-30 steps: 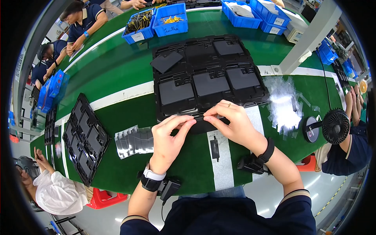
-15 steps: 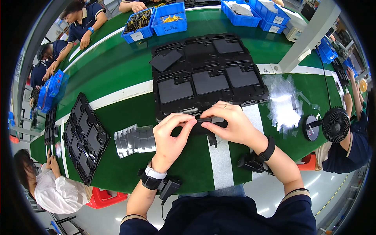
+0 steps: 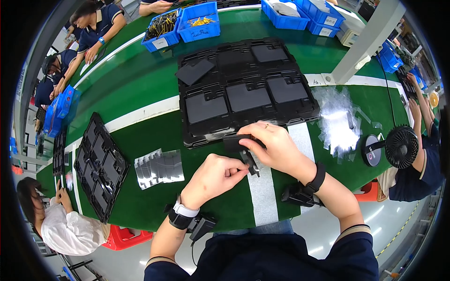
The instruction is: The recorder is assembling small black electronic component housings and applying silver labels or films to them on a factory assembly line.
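holding in right hand [image 3: 268, 144]: dark flat piece [image 3: 231, 142], clamped between thumb and fingers, just in front of black tray [image 3: 206, 134].
left hand [image 3: 216, 177]: curled with fingers together, tips at small black part [image 3: 251, 162]; cannot tell whether gripping it.
black tray: bearing four seated panels [image 3: 249, 97], seemingly done; also loose panel [image 3: 195, 71], askew at back left, seemingly left to settle.
held piece: off the tray, apparently unfinished.

A flat, rectangular black panel [image 3: 231, 142] is pinched in the right grip [image 3: 275, 147]. Just below it, a narrow, irregular black strip [image 3: 252, 165] slants downward at the left grip's [image 3: 212, 177] fingertips; whether the two pieces join is unclear.
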The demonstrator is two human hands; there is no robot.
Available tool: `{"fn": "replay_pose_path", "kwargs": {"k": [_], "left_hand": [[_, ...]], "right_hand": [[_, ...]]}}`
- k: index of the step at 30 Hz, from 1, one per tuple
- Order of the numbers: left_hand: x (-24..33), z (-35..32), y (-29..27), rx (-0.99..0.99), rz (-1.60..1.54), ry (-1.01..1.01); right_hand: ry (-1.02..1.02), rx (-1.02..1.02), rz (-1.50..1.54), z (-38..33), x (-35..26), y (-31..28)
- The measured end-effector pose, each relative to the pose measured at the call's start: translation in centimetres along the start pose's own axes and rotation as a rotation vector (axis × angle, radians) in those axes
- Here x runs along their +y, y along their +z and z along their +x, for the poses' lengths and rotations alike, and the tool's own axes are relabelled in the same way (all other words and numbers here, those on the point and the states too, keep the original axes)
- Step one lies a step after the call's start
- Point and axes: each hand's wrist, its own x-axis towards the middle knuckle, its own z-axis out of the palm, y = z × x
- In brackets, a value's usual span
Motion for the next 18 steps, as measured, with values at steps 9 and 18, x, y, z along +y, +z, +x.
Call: {"fn": "replay_pose_path", "kwargs": {"k": [9,18], "left_hand": [[0.6,-0.2,-0.3,-0.113,-0.045,-0.004],[0.8,0.8,-1.2,0.67,-0.04,0.295]], "right_hand": [[-0.074,0.104,-0.007,0.1,0.3,-0.3],[-0.15,-0.017,0.036,0.2,0.2,-0.2]]}}
